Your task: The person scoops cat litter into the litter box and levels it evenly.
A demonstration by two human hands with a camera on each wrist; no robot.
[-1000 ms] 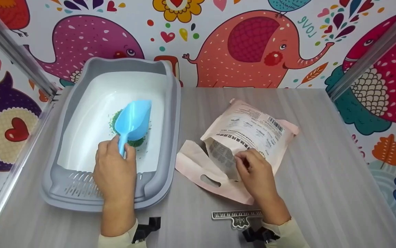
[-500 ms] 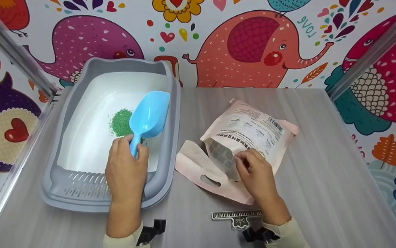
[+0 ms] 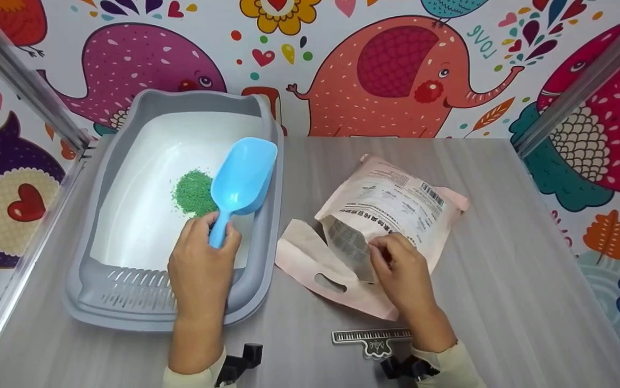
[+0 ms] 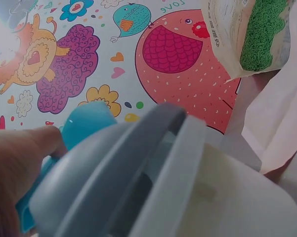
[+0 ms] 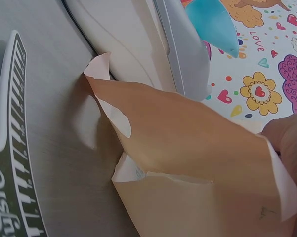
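A blue scoop [image 3: 245, 175] is gripped by its handle in my left hand [image 3: 202, 280], its bowl facing up with no granules showing in it. It hangs over the right side of a grey and white litter box [image 3: 132, 215]. On the box floor lies a small heap of green pellets [image 3: 194, 191]. My right hand [image 3: 404, 275] pinches the edge of the torn mouth of a pale pink bag [image 3: 390, 199], which lies on the table. Through a clear panel of the bag [image 4: 264, 34], green pellets show in the left wrist view.
A clip with a piano-key pattern [image 3: 371, 338] lies on the table in front of the bag, near my right wrist. The grey wood-look table [image 3: 503, 258] ends at a wall with printed elephants [image 3: 385, 75]. Metal posts [image 3: 584, 81] stand at both sides.
My left hand has moved the scoop right and slightly away from me, from above the pellets to near the box's right wall, uncovering the green heap. My right hand and the bag stay put.
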